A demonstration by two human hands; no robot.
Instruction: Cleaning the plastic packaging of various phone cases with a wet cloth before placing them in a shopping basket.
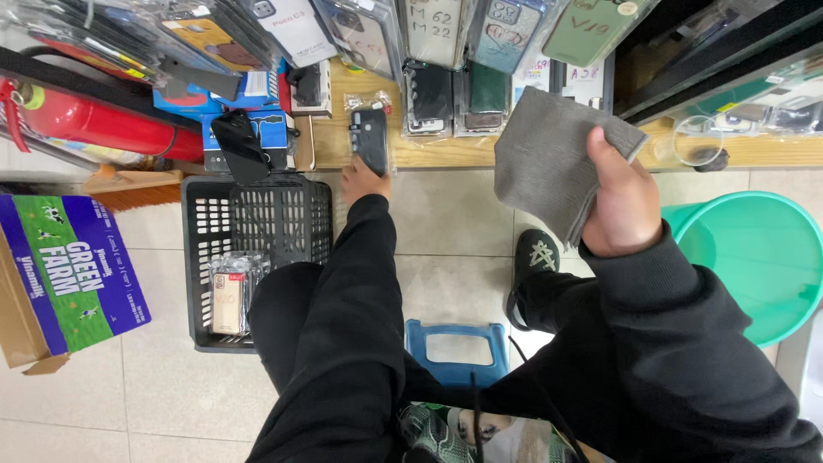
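Observation:
My left hand (363, 180) reaches forward and grips a black phone case in a clear packet (369, 137), held against the wooden shelf edge (446, 153). My right hand (624, 201) is raised at the right and holds a folded grey cloth (549, 159) by its upper corner. Both arms wear black sleeves. Rows of packaged phone cases (433, 99) hang and lie on the shelf above my left hand.
A dark plastic basket (199, 257) with several packaged cases stands on the tiled floor at the left. A blue and green carton (73, 270) lies further left, a red extinguisher (103, 124) above it. A green bucket (754, 257) is at the right, a blue stool (454, 343) below me.

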